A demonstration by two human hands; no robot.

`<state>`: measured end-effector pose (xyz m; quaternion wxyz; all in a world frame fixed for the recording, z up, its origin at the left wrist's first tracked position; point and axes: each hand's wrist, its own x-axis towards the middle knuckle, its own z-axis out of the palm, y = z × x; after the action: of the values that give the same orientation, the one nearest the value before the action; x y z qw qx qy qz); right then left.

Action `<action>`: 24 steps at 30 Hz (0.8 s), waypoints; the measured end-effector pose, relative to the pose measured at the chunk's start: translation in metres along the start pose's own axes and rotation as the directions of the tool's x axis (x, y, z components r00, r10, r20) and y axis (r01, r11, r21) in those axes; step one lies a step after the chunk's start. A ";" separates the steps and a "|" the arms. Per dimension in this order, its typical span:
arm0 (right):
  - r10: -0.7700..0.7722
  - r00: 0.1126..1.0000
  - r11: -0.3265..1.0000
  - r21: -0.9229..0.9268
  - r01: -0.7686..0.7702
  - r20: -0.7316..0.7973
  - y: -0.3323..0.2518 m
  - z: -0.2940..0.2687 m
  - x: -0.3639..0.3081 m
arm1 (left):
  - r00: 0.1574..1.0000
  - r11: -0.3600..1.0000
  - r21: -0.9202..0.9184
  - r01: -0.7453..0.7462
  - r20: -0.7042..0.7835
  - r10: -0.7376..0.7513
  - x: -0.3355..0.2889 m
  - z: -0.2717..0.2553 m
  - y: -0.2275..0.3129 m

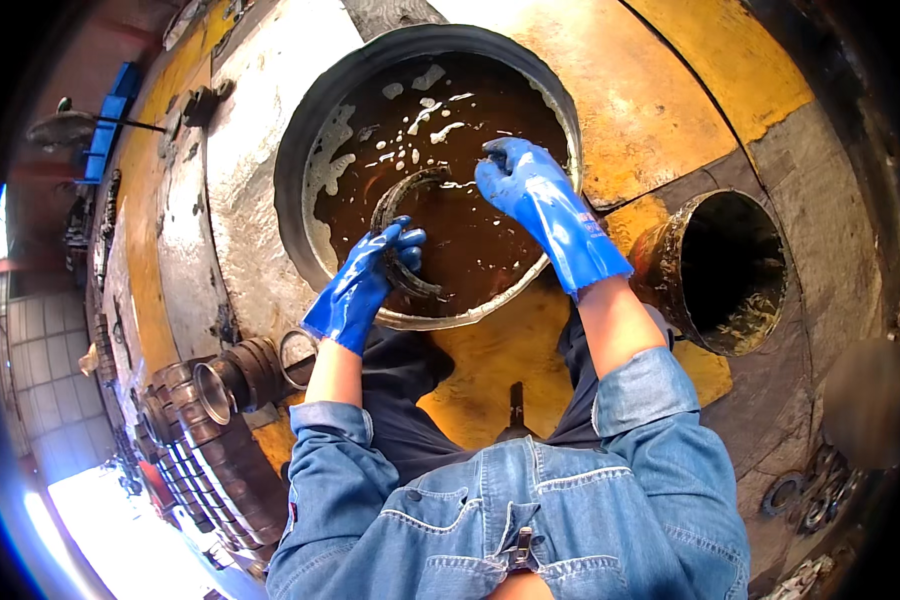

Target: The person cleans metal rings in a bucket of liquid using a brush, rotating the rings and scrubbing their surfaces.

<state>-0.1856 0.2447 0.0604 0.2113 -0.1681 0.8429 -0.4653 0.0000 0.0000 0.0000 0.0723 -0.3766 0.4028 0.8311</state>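
Round tub [293, 190] with a dark outer wall, on a floor of yellow and grey plates [660, 125]; inside, brown liquid [475, 245], with pale foam [330, 150] along the upper-left part of the rim and in scattered flecks near the far edge. In the lower-left half of the tub, above the liquid: a dark, curved ring piece [382, 215], bowed toward the left edge, visible as an arc; impossible to tell whether a closed ring. Clamped around its lower left side: left hand [363, 278] in a blue glove, fingers curled over the metal, cuff across the near-left rim. Over the right part of the tub: right hand [532, 190] in a matching glove, apart from the ring piece, fingers bent and tips darkened, cuff beyond the right rim; impossible to tell whether closed on anything. On the floor just beyond the tub's right edge: wide, open-mouthed cylinder [660, 262]. Toward the floor's lower-left side: rows of dark rings [215, 440]. Toward its lower-right side: smaller ring-shaped parts [783, 494]. At the near edge, rolled denim sleeves [645, 400] and dark trousers [405, 430].
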 end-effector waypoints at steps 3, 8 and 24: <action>-0.075 0.991 0.997 0.005 0.076 -0.108 -0.001 -0.003 -0.002 | 0.997 0.995 0.064 0.075 0.016 -0.076 0.013 0.033 0.015; 0.014 0.960 0.986 0.164 0.033 -0.280 0.008 -0.026 0.023 | 0.952 0.948 0.172 -0.268 0.196 0.234 0.005 0.118 0.018; 0.099 0.967 0.963 0.268 -0.033 -0.236 0.004 -0.045 0.014 | 0.956 0.973 0.229 -0.038 0.290 -0.031 0.038 0.108 0.053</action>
<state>-0.2216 0.2723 0.0755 0.1404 -0.0508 0.7990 -0.5825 -0.1107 0.0355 0.0485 0.1731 -0.2380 0.4826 0.8249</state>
